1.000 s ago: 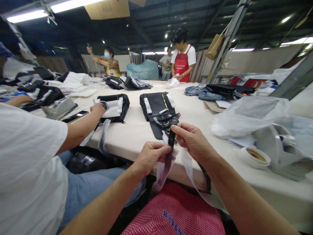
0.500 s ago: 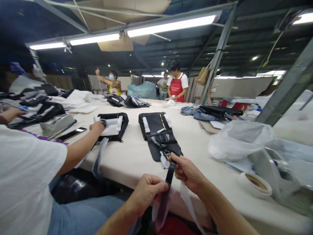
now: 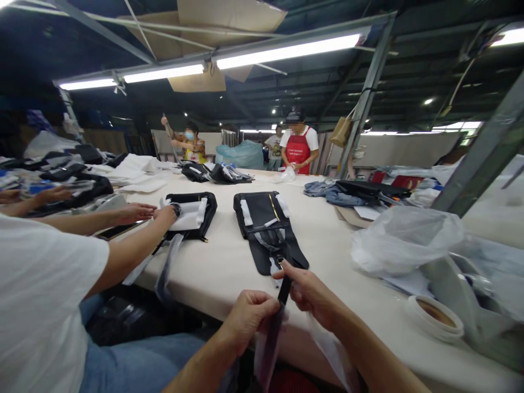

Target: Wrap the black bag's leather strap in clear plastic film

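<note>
A black bag with white paper padding lies flat on the cream table in front of me. Its black strap hangs over the near edge. My right hand pinches the strap near the buckle. My left hand grips the strap lower down, where clear plastic wrap covers it. A loose strip of plastic dangles under my right wrist.
A co-worker in a white shirt sits at my left, hand on a second black bag. A tape roll and a crumpled plastic bag lie at right. Bags and white paper pile up at the far left; other people stand behind the table.
My head tilted up, so hands and strap sit lower in view. Both hands kept hold of the strap. The co-worker's other hand came forward over the phone on the table.
</note>
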{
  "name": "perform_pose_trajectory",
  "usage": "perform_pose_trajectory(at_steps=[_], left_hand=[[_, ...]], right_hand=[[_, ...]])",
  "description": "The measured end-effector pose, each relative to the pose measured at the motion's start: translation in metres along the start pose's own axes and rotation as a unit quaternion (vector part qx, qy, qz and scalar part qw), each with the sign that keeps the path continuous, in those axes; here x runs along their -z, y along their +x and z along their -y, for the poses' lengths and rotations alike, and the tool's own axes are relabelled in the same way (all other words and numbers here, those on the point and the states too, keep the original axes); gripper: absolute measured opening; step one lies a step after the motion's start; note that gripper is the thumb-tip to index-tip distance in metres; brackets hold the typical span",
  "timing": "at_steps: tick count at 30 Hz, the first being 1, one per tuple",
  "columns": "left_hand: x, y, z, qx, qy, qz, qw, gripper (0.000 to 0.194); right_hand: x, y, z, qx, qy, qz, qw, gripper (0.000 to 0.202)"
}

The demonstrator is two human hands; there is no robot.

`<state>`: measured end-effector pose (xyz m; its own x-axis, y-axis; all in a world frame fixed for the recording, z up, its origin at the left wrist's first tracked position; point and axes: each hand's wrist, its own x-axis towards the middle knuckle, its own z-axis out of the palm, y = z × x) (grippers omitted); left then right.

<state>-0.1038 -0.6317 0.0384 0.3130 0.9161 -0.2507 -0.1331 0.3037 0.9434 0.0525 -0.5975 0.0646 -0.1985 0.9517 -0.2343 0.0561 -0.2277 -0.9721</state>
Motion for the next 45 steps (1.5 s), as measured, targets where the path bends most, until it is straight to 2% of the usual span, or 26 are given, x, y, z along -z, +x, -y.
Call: perform_pose_trajectory(at_steps=[2, 4, 9, 12, 15, 17, 22, 25, 28, 31, 34, 39, 45], left_hand=[[0.003, 0.001, 0.004, 0.015, 0.009, -0.004, 1.000, 0.056], [0.007, 0.005, 0.007, 0.019, 0.005, -0.020, 1.000, 0.058], [0.016, 0.016, 0.006, -0.005, -0.021, -0.038, 0.999, 0.061], [0.019, 0.019, 0.005, -0.006, -0.021, -0.044, 0.999, 0.062], [0.018, 0.021, 0.007, 0.003, -0.018, -0.042, 0.999, 0.064], [0.018, 0.023, 0.009, 0.005, -0.014, -0.042, 0.999, 0.062], [0.022, 0.040, 0.009, -0.006, -0.062, -0.061, 0.996, 0.059], [0.026, 0.053, 0.008, -0.008, -0.081, -0.068, 0.994, 0.053], [0.025, 0.064, 0.007, -0.002, -0.089, -0.061, 0.994, 0.046], [0.022, 0.071, 0.006, 0.001, -0.080, -0.053, 0.995, 0.047], [0.020, 0.075, 0.006, 0.006, -0.067, -0.052, 0.996, 0.051], [0.025, 0.084, 0.006, 0.007, -0.074, -0.094, 0.993, 0.047], [0.023, 0.090, 0.000, -0.001, -0.070, -0.122, 0.990, 0.054]], right_hand=[[0.004, 0.010, 0.007, -0.001, 0.041, -0.008, 0.999, 0.056], [0.002, 0.019, 0.009, 0.024, 0.031, 0.001, 0.999, 0.048], [-0.016, 0.018, -0.002, 0.075, -0.118, 0.022, 0.990, 0.037], [-0.016, 0.018, -0.007, 0.045, -0.104, 0.050, 0.992, 0.036], [-0.008, 0.028, -0.002, 0.004, 0.015, 0.013, 1.000, 0.039], [-0.006, 0.038, 0.003, -0.004, 0.055, -0.020, 0.998, 0.033], [-0.014, 0.044, -0.001, 0.030, -0.007, -0.029, 0.999, 0.028], [-0.013, 0.041, -0.009, 0.041, -0.066, -0.011, 0.997, 0.026], [-0.005, 0.048, -0.010, 0.009, -0.071, 0.006, 0.997, 0.023], [0.002, 0.066, -0.003, -0.035, -0.017, -0.015, 0.999, 0.028], [0.000, 0.084, 0.005, -0.046, -0.009, -0.045, 0.998, 0.034], [-0.008, 0.094, 0.005, -0.011, -0.026, -0.035, 0.999, 0.025], [-0.002, 0.100, -0.009, 0.060, -0.042, -0.057, 0.996, 0.034]])
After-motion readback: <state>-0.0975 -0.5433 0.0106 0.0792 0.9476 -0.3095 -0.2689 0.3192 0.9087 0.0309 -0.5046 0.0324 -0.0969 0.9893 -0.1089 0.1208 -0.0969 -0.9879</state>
